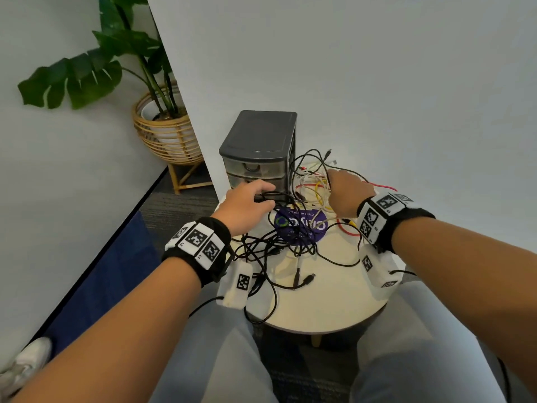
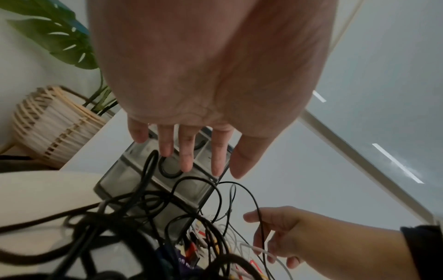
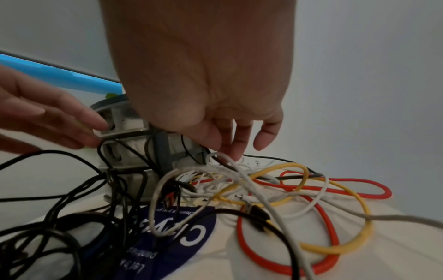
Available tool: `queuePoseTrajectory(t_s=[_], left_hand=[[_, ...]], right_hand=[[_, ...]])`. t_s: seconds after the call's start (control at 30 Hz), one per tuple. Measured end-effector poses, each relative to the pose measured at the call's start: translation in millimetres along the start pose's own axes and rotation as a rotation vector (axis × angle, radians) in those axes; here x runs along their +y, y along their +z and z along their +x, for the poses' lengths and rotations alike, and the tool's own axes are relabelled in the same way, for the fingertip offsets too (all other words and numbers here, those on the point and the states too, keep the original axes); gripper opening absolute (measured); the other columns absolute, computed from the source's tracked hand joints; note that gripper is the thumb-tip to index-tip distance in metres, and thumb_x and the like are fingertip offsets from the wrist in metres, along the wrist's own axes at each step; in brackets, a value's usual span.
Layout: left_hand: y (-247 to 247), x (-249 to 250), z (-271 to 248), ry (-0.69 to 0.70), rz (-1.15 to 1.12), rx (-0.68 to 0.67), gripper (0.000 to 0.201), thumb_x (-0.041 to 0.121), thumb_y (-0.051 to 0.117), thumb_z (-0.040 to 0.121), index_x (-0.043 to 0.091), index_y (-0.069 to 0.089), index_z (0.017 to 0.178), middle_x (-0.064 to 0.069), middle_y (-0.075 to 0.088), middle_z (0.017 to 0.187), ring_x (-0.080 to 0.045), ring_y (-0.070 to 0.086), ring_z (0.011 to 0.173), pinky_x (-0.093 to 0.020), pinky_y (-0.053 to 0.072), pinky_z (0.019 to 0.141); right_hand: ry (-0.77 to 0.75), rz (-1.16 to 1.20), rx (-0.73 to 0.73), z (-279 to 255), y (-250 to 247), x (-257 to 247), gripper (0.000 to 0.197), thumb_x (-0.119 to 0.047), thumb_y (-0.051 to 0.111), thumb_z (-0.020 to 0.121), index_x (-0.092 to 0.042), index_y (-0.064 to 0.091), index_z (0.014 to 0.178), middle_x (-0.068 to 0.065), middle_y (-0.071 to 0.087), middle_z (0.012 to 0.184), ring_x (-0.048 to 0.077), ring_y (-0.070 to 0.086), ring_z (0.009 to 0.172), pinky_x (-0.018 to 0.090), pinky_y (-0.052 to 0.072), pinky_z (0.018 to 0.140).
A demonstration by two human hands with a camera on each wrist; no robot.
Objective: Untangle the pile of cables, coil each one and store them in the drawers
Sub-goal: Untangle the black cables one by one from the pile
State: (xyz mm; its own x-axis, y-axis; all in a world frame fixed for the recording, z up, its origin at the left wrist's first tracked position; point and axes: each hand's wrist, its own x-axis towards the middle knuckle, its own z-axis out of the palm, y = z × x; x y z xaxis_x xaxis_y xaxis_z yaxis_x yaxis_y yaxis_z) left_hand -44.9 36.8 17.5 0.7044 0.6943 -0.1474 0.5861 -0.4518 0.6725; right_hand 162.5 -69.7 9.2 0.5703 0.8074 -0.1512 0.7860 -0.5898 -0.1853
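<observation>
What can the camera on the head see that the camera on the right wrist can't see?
Only the head view shows the potted plant in its woven basket, the whole round table, the banded wrists and the person's legs. Only the right wrist view shows the right hand from below, its fingertips dipping to a white cable. Both show the drawer unit, the left hand and the tangled cables.

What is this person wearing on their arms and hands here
Both forearms are bare, with no sleeves or gloves. Each wrist carries a black band: the left wrist band and the right wrist band are ringed with white tiles printed with black square code markers. A white marked box hangs under the left one, with thin black leads.
</observation>
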Motion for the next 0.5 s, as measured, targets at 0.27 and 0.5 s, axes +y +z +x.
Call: queuePoseTrajectory(t_s=[0.27,0.5], left_hand=[[-2.7,6.8,-8.5,-0.067,-0.156,0.07,0.034,0.03,0.061,0.099,0.036,0.06,0.133,-0.002,0.051,0.147,-0.021,0.042,0.14,-0.042,0.038,0.112],[-0.6,0.2,-28.4,-0.275,-0.241,0.084,0.038,0.039,0.065,0.09,0.039,0.058,0.127,-0.002,0.038,0.145,-0.027,0.041,0.133,-0.038,0.037,0.104]], right_hand=[[0.078,0.137,0.043,-6.6,-20.3,12.8,0.048,-0.013,0.046,0.097,-0.014,0.04,0.145,0.012,0.049,0.14,0.036,0.052,0.124,0.046,0.038,0.091],[-0.211,0.35,0.275,-46.6,-35.4,-1.7,0.038,-0.004,0.05,0.09,-0.023,0.054,0.123,0.002,0.058,0.111,0.024,0.058,0.099,0.042,0.048,0.085]])
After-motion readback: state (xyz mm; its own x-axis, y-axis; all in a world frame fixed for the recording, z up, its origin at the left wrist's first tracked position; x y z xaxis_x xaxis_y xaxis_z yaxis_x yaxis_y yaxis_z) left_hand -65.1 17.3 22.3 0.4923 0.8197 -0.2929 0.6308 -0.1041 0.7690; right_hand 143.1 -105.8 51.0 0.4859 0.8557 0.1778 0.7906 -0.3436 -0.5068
